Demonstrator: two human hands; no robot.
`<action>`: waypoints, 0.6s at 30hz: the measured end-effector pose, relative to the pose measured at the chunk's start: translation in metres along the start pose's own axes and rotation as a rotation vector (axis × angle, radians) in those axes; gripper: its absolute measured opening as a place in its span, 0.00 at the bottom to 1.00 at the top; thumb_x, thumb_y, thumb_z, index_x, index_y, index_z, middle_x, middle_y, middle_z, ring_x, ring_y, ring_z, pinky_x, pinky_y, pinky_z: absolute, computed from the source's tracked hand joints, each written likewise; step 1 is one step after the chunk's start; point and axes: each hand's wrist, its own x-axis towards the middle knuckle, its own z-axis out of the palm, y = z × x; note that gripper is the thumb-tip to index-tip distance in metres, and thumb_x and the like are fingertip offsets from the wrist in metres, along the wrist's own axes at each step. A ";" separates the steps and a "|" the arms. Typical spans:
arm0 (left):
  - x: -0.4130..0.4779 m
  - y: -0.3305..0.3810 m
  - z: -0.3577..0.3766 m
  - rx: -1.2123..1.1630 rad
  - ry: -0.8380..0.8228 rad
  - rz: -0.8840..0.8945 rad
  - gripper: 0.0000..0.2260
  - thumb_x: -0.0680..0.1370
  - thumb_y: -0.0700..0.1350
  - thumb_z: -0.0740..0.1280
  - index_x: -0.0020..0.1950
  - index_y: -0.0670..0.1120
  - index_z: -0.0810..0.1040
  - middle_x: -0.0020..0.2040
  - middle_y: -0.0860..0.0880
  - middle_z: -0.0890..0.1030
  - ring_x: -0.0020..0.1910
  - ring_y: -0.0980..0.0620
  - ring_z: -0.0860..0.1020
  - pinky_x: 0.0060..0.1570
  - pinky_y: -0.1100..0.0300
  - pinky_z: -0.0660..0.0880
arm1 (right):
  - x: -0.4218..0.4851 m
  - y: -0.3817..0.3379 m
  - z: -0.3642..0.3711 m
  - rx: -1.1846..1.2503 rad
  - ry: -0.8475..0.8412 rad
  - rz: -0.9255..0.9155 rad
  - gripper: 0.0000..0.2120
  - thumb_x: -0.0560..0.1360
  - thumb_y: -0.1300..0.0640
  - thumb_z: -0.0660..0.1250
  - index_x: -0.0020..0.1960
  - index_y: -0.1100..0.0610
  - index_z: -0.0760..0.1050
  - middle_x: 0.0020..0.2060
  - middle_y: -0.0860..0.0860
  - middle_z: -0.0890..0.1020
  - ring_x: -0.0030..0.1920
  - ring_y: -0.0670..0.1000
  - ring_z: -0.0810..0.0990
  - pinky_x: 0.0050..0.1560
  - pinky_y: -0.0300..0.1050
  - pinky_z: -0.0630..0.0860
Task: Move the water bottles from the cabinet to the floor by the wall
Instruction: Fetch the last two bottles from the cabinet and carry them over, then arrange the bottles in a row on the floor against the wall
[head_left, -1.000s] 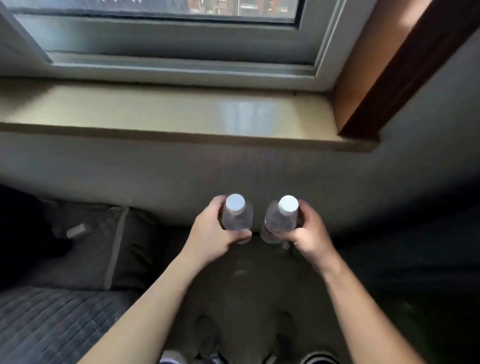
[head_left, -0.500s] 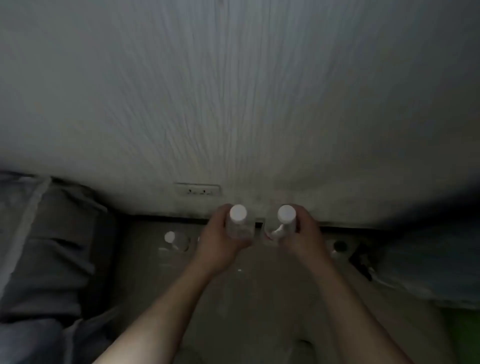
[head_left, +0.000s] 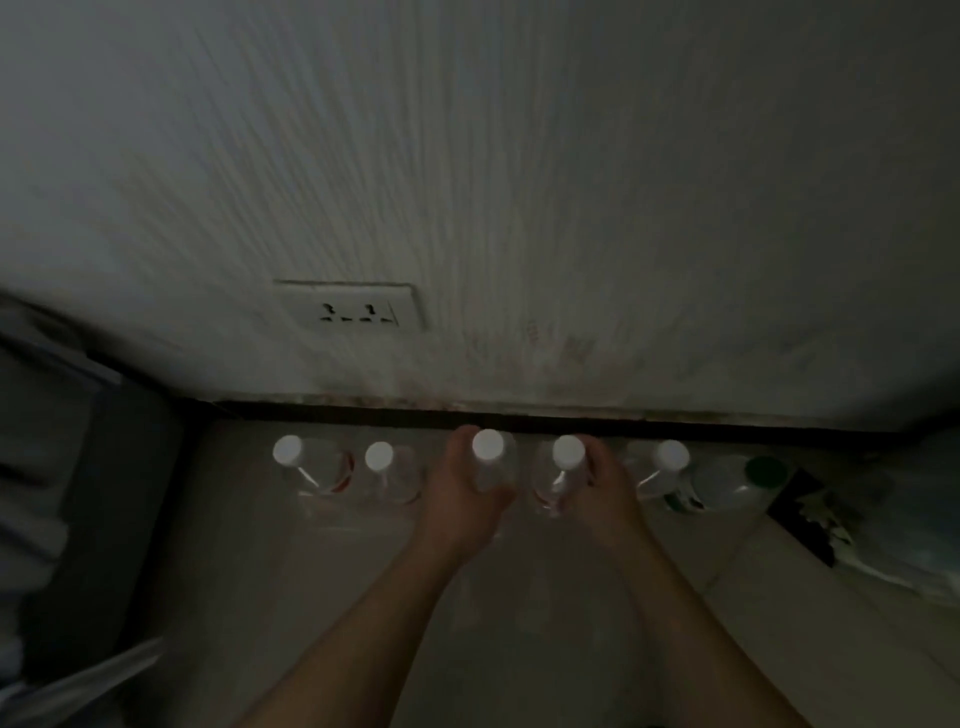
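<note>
Each hand grips one clear water bottle with a white cap, low over the floor by the wall. My left hand (head_left: 462, 493) is wrapped around the left bottle (head_left: 488, 447). My right hand (head_left: 597, 493) is wrapped around the right bottle (head_left: 567, 453). Both bottles are upright, side by side, close to the dark skirting. Two more white-capped bottles (head_left: 288, 451) (head_left: 379, 457) stand on the floor to the left of my hands. Another one (head_left: 670, 457) stands to the right. Whether the held bottles touch the floor is hidden by my hands.
A green-capped bottle (head_left: 763, 470) lies right of the row, next to a dark object and a bag (head_left: 904, 525). A wall socket (head_left: 353, 309) sits above the skirting (head_left: 727, 428). Dark furniture (head_left: 78, 493) fills the left side.
The view dropped from the window sill to the wall base. Both hands lowered their bottles toward the floor, into the gap in the row by the skirting.
</note>
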 end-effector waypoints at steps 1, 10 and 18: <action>0.002 -0.004 0.003 0.009 0.001 0.000 0.25 0.69 0.42 0.76 0.57 0.62 0.70 0.52 0.62 0.77 0.52 0.66 0.75 0.46 0.72 0.68 | 0.001 0.004 0.000 0.006 -0.008 0.002 0.19 0.72 0.66 0.70 0.58 0.47 0.74 0.55 0.48 0.80 0.56 0.49 0.79 0.54 0.43 0.74; 0.012 -0.030 0.019 0.002 0.032 0.014 0.25 0.69 0.38 0.76 0.51 0.63 0.69 0.48 0.66 0.75 0.47 0.77 0.72 0.42 0.78 0.67 | 0.013 0.025 -0.002 0.007 -0.065 -0.048 0.24 0.70 0.69 0.72 0.58 0.47 0.71 0.53 0.45 0.78 0.54 0.45 0.76 0.48 0.28 0.70; 0.017 -0.039 0.023 -0.070 0.020 0.001 0.27 0.66 0.39 0.78 0.61 0.54 0.72 0.55 0.58 0.78 0.53 0.64 0.76 0.49 0.71 0.71 | 0.014 0.032 0.000 0.027 -0.069 -0.074 0.20 0.73 0.64 0.70 0.61 0.48 0.72 0.59 0.50 0.77 0.58 0.47 0.77 0.52 0.31 0.72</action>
